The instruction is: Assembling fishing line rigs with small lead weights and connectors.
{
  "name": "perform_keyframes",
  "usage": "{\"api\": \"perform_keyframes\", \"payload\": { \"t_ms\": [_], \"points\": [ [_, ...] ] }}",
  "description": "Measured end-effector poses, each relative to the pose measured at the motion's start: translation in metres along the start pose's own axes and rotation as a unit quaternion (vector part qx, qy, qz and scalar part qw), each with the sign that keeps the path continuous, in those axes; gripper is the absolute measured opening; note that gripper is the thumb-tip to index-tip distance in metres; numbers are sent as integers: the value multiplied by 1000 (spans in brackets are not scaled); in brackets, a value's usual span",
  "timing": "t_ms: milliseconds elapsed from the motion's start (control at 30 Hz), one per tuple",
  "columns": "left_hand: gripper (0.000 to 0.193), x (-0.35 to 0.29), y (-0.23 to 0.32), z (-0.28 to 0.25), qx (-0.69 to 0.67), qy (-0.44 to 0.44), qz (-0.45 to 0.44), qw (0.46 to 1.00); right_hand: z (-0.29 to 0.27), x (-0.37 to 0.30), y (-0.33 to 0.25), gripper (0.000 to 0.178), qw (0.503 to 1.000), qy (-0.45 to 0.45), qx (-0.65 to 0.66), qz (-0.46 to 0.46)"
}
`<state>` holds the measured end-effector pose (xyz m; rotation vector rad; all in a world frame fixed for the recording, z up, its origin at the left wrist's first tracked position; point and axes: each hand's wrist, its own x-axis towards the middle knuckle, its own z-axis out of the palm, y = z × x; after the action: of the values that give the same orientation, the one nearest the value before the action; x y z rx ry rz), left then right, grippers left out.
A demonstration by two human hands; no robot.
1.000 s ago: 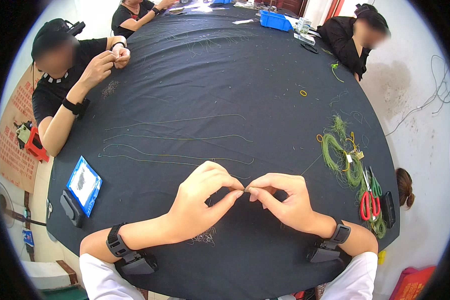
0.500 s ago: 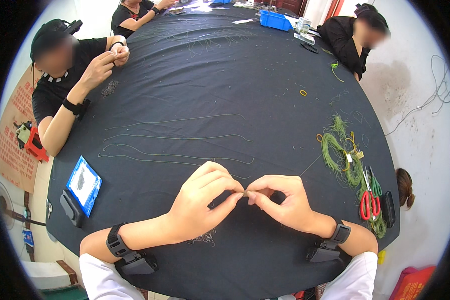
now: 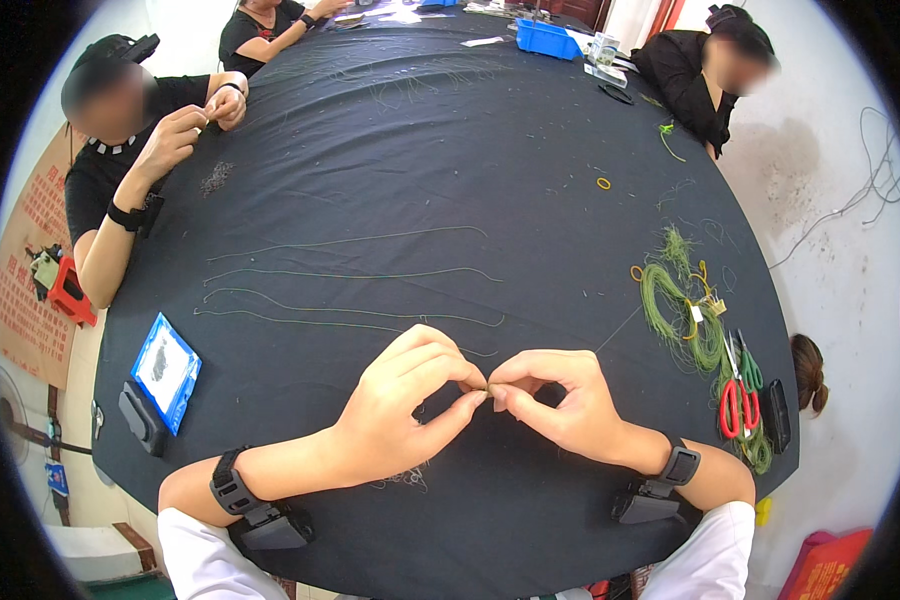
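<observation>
Your bare left hand point(image 3: 400, 390) and bare right hand point(image 3: 582, 405) met over the near part of the table draped in black cloth point(image 3: 550, 260), thumb and fingertips of each closed in a fine pinch, the two pinches touching. Between them was a tiny, dark, greenish piece point(image 3: 489, 391), so covered by your fingers that its shape could not be told. A single thin green strand point(image 3: 618, 330) slanted from near your right hand toward a looped hank of fine green cord point(image 3: 660, 300) on your right; whether it joined the piece could not be made out. The piece was probably almost weightless, easy to lose on dark cloth, and best held by its very edge; the strand was likely limp and a little slippery, with a tendency to curl, and best taken close to its end. Four similar long green strands point(image 3: 390, 279) lay roughly side by side beyond your left hand, the nearest passing close to it. Under your left wrist sat a loose pile of small, thin, metallic-looking bits point(image 3: 410, 478). For containers, a flat blue-and-white plastic packet point(image 3: 167, 375) lay at your left, small dark contents showing in its pale middle, beside a black oblong case point(image 3: 142, 418) whose inside was not visible. At the far end stood an open bright-blue plastic bin point(image 3: 547, 40); what it held could not be told.
</observation>
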<state>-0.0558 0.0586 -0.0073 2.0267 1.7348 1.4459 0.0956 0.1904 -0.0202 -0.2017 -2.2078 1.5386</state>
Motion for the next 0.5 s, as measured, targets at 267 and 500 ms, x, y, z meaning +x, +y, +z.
{"api": "perform_keyframes", "payload": {
  "t_ms": [267, 500],
  "points": [
    [11, 0, 0, 0, -1, 12, -21, 1000, -1, 1, -6, 11, 999, -16, 6, 33],
    [7, 0, -6, -10, -73, 48, -137, 987, -12, 8, -16, 17, 992, -23, -15, 120]
  ]
}}
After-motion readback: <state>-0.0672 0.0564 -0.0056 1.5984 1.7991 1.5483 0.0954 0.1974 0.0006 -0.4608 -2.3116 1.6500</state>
